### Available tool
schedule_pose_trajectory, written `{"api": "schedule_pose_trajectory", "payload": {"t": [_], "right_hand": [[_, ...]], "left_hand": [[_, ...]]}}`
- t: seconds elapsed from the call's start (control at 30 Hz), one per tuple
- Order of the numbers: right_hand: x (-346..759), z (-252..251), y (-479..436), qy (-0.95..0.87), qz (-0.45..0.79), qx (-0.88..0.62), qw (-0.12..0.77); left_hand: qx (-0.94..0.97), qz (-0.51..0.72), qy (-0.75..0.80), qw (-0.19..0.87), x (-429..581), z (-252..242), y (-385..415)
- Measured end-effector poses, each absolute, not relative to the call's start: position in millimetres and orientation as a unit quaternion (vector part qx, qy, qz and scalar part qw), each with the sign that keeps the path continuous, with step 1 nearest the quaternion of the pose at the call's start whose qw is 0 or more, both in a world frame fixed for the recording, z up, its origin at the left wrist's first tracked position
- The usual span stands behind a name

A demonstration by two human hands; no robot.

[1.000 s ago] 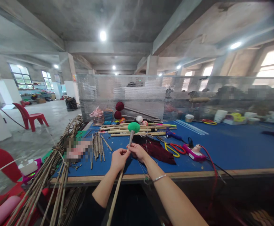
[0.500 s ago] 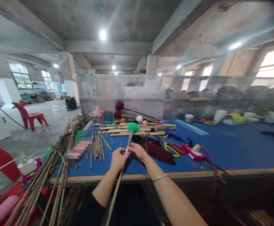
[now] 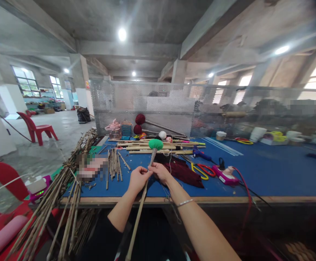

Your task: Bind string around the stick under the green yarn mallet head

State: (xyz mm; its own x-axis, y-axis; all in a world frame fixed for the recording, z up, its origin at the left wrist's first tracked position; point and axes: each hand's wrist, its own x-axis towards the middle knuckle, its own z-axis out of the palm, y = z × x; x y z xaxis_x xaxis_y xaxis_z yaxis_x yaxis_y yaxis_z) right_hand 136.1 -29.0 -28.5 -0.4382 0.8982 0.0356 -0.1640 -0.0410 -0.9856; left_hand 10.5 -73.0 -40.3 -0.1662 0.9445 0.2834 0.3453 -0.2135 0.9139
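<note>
Both hands hold a long pale stick (image 3: 137,223) that slants up from below the table's edge, topped by a round green head (image 3: 156,144) like a mallet's. Just under that head, a grey wrapping (image 3: 153,156) covers the stick. My left hand (image 3: 139,180) pinches the stick below the wrapping, thumb and fingers together. Touching the wrapping's lower end are the closed fingers of my right hand (image 3: 160,173), which has a bangle on its wrist. Behind it lies dark red cloth (image 3: 185,174), with loose white thread (image 3: 170,159) nearby.
Thin sticks (image 3: 115,166) lie on the blue tabletop (image 3: 269,170); a branch bundle (image 3: 53,194) leans over its left side. Scissors with yellow and red handles (image 3: 201,171), a blue glue gun (image 3: 201,154) and a purple power strip (image 3: 225,176) sit right. A mesh screen (image 3: 169,108) stands behind.
The view has shifted slightly, moving the scene a little right and up. The green head now looks flatter and wider as the stick has turned or tilted. Both hands keep their hold.
</note>
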Motion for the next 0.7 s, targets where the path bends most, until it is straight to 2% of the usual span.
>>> {"api": "schedule_pose_trajectory", "payload": {"t": [0.37, 0.53, 0.6, 0.7], "right_hand": [[137, -35, -25, -0.561, 0.626, -0.338, 0.424], [141, -38, -23, -0.551, 0.656, -0.310, 0.412], [141, -38, -23, -0.552, 0.649, -0.316, 0.418], [139, -37, -24, -0.549, 0.634, -0.334, 0.429]], "left_hand": [[0.556, 0.508, 0.496, 0.432, 3, -40, -72], [0.518, 0.496, 0.473, 0.511, 0, -34, -75], [0.529, 0.489, 0.469, 0.511, 1, -35, -75], [0.573, 0.508, 0.485, 0.422, 5, -39, -75]]}}
